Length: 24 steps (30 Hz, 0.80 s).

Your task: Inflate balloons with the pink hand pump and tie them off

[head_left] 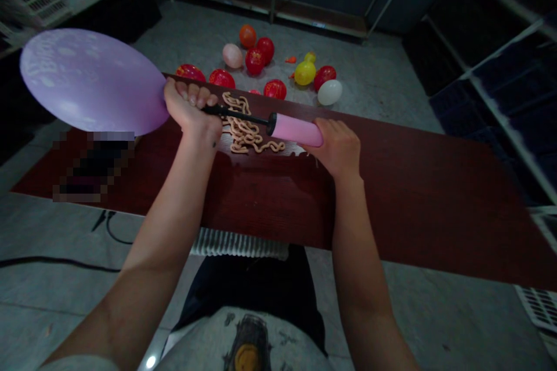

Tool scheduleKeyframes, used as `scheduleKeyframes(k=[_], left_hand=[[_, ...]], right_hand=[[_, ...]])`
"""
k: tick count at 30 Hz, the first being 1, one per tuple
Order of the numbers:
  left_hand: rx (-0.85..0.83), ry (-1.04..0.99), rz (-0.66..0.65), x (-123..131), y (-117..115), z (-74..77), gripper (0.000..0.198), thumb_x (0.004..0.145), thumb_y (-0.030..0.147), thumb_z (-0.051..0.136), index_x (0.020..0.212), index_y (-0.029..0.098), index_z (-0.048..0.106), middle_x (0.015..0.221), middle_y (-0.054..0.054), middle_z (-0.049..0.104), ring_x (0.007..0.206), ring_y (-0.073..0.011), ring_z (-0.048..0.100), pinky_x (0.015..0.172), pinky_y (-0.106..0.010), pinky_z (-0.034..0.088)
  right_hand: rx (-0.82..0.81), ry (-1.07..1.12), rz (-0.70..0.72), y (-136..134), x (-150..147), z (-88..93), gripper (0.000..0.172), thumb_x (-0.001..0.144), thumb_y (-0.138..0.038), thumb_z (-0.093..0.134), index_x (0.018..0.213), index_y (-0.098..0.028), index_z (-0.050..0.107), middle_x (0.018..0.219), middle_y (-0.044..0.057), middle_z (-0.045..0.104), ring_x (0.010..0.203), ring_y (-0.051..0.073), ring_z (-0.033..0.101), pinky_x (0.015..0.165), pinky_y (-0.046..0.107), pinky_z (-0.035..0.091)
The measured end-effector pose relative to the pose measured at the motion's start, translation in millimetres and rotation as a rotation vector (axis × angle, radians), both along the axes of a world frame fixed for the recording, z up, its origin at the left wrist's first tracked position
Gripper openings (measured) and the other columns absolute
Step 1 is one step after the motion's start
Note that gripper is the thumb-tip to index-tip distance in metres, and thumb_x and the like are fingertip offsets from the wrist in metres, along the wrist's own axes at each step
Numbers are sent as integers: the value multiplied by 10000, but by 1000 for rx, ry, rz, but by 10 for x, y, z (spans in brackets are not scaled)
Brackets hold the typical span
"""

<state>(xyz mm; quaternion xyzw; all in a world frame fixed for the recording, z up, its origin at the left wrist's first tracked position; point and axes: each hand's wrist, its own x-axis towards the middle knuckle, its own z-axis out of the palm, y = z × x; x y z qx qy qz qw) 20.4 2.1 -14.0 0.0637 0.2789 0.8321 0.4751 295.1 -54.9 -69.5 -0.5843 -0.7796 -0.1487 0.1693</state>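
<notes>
A large inflated purple balloon (pixel 93 84) with pale printing points left, its neck end at my left hand (pixel 194 107). That hand is closed round the balloon's neck and the black end of a hand balloon pump (pixel 296 130). The exact joint between balloon and pump is hidden by my fingers. My right hand (pixel 340 148) wraps the far end of the pump's pink barrel. Between the hands a length of black rod shows out of the barrel. Beneath the pump, a heap of beige wavy strands (pixel 246 130) lies on the dark red-brown table (pixel 418 197).
A blurred-out dark object (pixel 93 168) lies on the table's left part. Beyond the table, several balloons, including a yellow one (pixel 305 73) and a white one (pixel 329 93), rest on the floor. Metal shelving (pixel 322 17) stands behind. A black cable (pixel 56 264) crosses the floor at left.
</notes>
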Motion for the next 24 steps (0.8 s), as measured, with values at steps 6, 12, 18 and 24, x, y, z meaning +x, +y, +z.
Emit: scheduleKeyframes(k=[6,12,18,24], left_hand=[[24,66,-18,-247,51,-78,370,1001,224,338,672,208,170,493,43,219,385,-109,251,442,-255,202],[41,158,-1,-238,39,-100,347,987,245,289,669,189,161,491,41,205,378,-103,251,445,-258,190],[61,36,17,-111,-44,28,374,1024,228,287,670,197,169,482,66,190,370,-84,174,424,-255,164],[68,117,-2,93,-75,-17,407,1058,256,336,681,212,190,509,60,175,382,-97,222,457,-261,175]], right_hand=[[20,36,-52,-37,188,51,534,919,-625,567,1216,-184,616,1115,131,689,1032,311,592,864,408,435],[-30,87,-67,-73,155,63,454,923,-542,592,1215,-194,604,1133,128,682,1053,316,571,865,409,444],[-72,61,-64,-109,89,73,382,892,-481,632,1135,-187,618,1115,127,694,1016,300,582,797,376,440],[-80,35,-67,-161,-162,82,377,846,-495,664,1049,-181,620,1037,129,715,920,281,626,687,336,415]])
